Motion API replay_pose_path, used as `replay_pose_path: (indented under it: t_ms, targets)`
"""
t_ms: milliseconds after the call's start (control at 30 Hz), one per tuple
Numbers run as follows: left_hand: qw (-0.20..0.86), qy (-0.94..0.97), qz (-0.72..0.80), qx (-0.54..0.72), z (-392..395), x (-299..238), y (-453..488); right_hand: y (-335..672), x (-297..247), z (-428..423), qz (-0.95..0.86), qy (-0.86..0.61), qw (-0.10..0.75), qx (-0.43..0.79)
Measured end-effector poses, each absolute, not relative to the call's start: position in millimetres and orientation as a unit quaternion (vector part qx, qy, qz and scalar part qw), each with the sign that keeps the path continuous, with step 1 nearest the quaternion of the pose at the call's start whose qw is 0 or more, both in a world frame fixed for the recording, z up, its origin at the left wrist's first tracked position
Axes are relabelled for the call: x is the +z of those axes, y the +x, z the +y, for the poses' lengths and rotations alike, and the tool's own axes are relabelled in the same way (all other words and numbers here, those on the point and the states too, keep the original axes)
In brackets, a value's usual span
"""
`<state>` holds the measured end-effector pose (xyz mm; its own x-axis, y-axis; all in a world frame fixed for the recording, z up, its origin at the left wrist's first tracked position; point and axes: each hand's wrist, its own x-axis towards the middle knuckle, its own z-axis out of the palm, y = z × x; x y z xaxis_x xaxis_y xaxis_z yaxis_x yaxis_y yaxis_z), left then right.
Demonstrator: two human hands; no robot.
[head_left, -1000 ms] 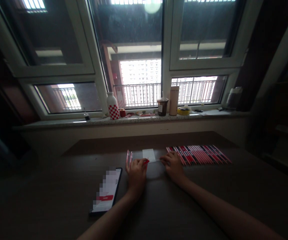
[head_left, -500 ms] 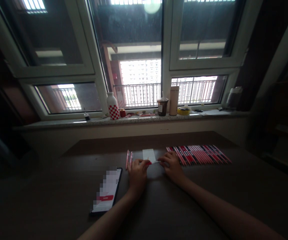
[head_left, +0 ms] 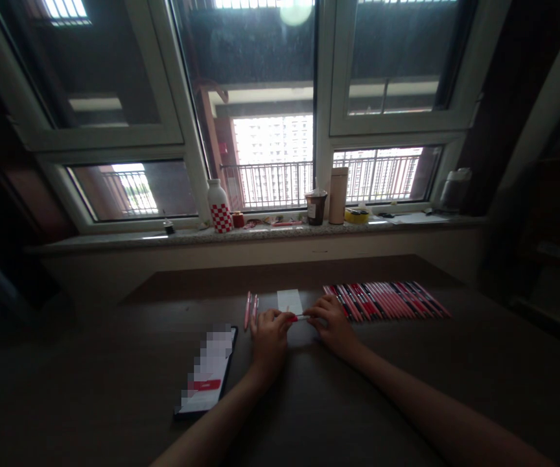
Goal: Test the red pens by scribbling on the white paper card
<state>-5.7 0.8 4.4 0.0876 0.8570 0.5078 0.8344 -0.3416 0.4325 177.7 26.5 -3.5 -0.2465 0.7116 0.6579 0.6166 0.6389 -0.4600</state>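
My left hand (head_left: 269, 335) and my right hand (head_left: 331, 324) rest on a dark table (head_left: 358, 402), fingers pinched on the two ends of one thin pen (head_left: 300, 317) with a red part, held level between them. A small white paper slip (head_left: 289, 301) lies just beyond the pen. Two pink pens (head_left: 251, 307) lie side by side left of my left hand. A long row of several red, pink and dark pens (head_left: 389, 300) stretches to the right of my right hand.
A phone (head_left: 207, 371) with a lit screen lies at the left front. On the window sill (head_left: 115, 241) stand a red-checked bottle (head_left: 220, 206), a dark cup (head_left: 315, 207), a tall beige flask (head_left: 338, 195) and a yellow tape roll (head_left: 356, 216).
My hands have drawn closer together along the pen, so less of it shows between them. The two pink pens, near my left fingers a second ago, now lie flat on the table.
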Motion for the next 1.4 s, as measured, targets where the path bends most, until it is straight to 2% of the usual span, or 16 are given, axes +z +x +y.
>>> replay_pose_path:
  t_ms: [200,333,500,733,1400]
  targets:
    - [-0.002,0.737,0.579,0.348,-0.1,5.2,-5.5,177.6,-3.2,26.2,-0.788,-0.427,0.441,0.056]
    - [-0.052,0.706,0.612,0.353,-2.5,5.9,-5.0,179.3,-5.5,29.2,-0.760,-0.463,0.453,0.046]
    - [-0.103,0.684,0.657,0.299,-7.9,7.9,-3.9,181.6,-6.6,32.2,-0.718,-0.510,0.471,0.036]
    - [-0.084,0.688,0.678,0.245,-10.6,9.2,-4.5,180.8,-5.0,31.0,-0.710,-0.534,0.458,0.031]
    - [-0.089,0.689,0.680,0.237,-11.5,6.8,-6.9,181.8,-5.9,32.8,-0.706,-0.533,0.464,0.045]
